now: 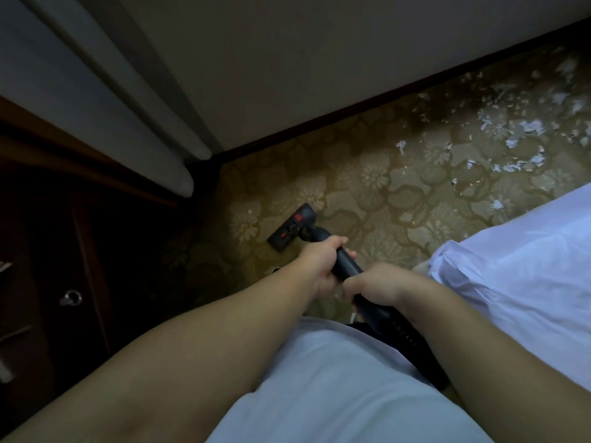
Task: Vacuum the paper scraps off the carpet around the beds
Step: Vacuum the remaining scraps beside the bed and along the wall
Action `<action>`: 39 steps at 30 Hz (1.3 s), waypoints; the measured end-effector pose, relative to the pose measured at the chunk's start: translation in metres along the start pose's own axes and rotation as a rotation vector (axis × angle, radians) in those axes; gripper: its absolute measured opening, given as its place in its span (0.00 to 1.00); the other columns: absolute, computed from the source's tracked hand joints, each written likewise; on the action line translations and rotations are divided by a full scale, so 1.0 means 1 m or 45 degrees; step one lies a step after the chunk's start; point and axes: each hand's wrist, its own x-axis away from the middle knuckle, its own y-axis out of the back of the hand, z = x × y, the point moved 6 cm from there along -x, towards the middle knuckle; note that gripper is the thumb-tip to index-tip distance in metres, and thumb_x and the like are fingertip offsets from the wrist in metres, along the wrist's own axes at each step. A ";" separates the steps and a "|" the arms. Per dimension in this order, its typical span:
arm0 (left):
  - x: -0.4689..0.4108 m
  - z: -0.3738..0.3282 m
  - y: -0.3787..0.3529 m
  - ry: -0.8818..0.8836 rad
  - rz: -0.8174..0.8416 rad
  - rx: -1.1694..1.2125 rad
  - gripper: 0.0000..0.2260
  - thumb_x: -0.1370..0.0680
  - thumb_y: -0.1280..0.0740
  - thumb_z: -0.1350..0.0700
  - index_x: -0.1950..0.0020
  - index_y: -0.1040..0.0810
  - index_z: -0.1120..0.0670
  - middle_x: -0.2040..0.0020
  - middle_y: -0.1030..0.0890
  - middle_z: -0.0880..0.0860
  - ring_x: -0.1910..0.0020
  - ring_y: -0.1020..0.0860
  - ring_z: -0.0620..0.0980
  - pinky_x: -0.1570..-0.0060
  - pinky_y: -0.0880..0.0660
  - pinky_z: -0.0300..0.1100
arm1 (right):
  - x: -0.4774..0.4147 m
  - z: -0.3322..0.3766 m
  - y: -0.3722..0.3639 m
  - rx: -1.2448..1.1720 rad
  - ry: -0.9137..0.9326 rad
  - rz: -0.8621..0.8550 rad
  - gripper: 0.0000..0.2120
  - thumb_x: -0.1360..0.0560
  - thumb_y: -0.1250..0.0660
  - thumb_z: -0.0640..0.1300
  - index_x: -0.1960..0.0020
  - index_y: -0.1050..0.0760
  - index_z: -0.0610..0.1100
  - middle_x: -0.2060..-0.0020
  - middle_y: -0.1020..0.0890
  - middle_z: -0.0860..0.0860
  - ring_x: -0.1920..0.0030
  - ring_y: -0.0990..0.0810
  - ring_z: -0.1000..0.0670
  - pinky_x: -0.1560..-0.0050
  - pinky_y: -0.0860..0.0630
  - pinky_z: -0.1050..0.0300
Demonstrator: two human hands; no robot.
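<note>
A dim view down over a person's bare forearms was shown. A black vacuum wand [347,268] was gripped by both hands. The left hand [321,266] was wrapped fully round it nearer the vacuum head [292,227], and the right hand [374,284] was closed round it just behind, fingers curled tight. The vacuum head was set flat on the patterned carpet [367,193], in the aisle between two beds. The pale side of one bed [287,75] was seen beyond the vacuum head; the white bedding of the other bed [527,266] lay to its right, nearer the person. A dark wooden nightstand [64,251] stood to the left of the vacuum head. The carpet close around the vacuum head looked almost free of litter, so that patch was judged done. The paper scraps [524,129] were scattered thickly well to the right of the vacuum head and farther away, along the first bed's base. Most of the job was judged yet to be done
</note>
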 end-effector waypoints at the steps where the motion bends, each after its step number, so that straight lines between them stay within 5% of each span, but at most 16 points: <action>1: -0.004 -0.015 0.017 -0.007 -0.026 -0.007 0.07 0.19 0.32 0.58 0.45 0.24 0.60 0.60 0.21 0.57 0.59 0.22 0.53 0.45 0.21 0.54 | -0.005 0.018 -0.011 0.026 0.024 -0.004 0.07 0.29 0.27 0.40 0.56 0.17 0.35 0.69 0.16 0.43 0.71 0.18 0.45 0.68 0.21 0.57; 7: -0.015 -0.081 0.112 -0.042 -0.207 0.047 0.08 0.20 0.31 0.57 0.43 0.23 0.59 0.60 0.21 0.56 0.58 0.21 0.53 0.44 0.21 0.55 | -0.040 0.098 -0.079 0.025 0.154 0.076 0.05 0.26 0.28 0.39 0.55 0.19 0.37 0.77 0.20 0.49 0.79 0.21 0.52 0.77 0.28 0.64; 12: -0.005 -0.097 0.137 -0.089 -0.232 0.077 0.08 0.19 0.32 0.58 0.42 0.23 0.60 0.56 0.21 0.57 0.55 0.21 0.53 0.43 0.22 0.54 | -0.053 0.114 -0.103 -0.029 0.168 0.153 0.09 0.25 0.28 0.42 0.49 0.20 0.37 0.65 0.16 0.45 0.66 0.15 0.46 0.66 0.20 0.55; 17: -0.004 -0.077 0.129 -0.054 -0.228 -0.006 0.07 0.20 0.32 0.59 0.43 0.22 0.60 0.57 0.21 0.56 0.56 0.21 0.53 0.48 0.22 0.52 | -0.048 0.092 -0.106 -0.084 0.142 0.134 0.09 0.26 0.27 0.43 0.51 0.18 0.36 0.66 0.15 0.44 0.66 0.16 0.44 0.60 0.17 0.49; 24: -0.015 0.029 0.051 0.047 -0.049 -0.257 0.06 0.21 0.31 0.59 0.46 0.23 0.60 0.63 0.21 0.56 0.62 0.22 0.54 0.59 0.22 0.52 | -0.014 -0.034 -0.070 -0.297 0.022 -0.015 0.10 0.29 0.27 0.41 0.51 0.18 0.35 0.67 0.15 0.43 0.69 0.17 0.43 0.66 0.19 0.53; 32: 0.002 0.214 -0.042 0.220 0.059 -0.546 0.06 0.20 0.31 0.58 0.49 0.23 0.60 0.60 0.21 0.57 0.59 0.22 0.54 0.54 0.22 0.53 | 0.027 -0.246 -0.045 -0.621 -0.084 -0.060 0.15 0.30 0.25 0.42 0.46 0.20 0.37 0.60 0.12 0.41 0.61 0.11 0.42 0.46 0.15 0.41; 39: 0.027 0.358 -0.077 0.346 0.169 -0.733 0.04 0.20 0.33 0.59 0.53 0.24 0.58 0.63 0.21 0.57 0.61 0.22 0.53 0.59 0.22 0.50 | 0.081 -0.385 -0.060 -0.776 -0.217 -0.045 0.13 0.28 0.25 0.43 0.49 0.18 0.33 0.64 0.14 0.41 0.65 0.16 0.42 0.60 0.19 0.50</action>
